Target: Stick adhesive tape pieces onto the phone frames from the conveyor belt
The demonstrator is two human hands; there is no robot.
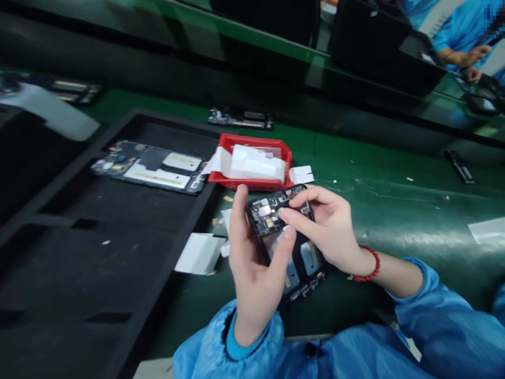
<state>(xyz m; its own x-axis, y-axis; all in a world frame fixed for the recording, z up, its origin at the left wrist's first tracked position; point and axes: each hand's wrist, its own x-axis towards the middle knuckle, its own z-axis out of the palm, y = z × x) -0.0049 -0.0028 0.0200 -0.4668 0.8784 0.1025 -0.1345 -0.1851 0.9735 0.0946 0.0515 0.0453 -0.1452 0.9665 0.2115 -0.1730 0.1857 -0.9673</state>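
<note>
An opened phone [284, 242], its inner boards and parts showing, is tilted up in front of me. My left hand [256, 263] is wrapped round its left side, thumb across the front and fingers along the edge. With thumb and index finger pinched, my right hand [327, 223] touches the upper part near the circuit board [268, 210]. Whatever small part lies between those fingertips is hidden. Just beyond the phone sits a red bin [252, 184] holding white sheets [256, 163].
A black divided tray [118, 252] lies to the left, with another opened phone [158, 167] on it. Further parts [240, 118] sit behind the bin. White paper pieces [200, 253] are scattered on the green table [394, 210]. At upper right, a co-worker's hands [473, 60] are visible.
</note>
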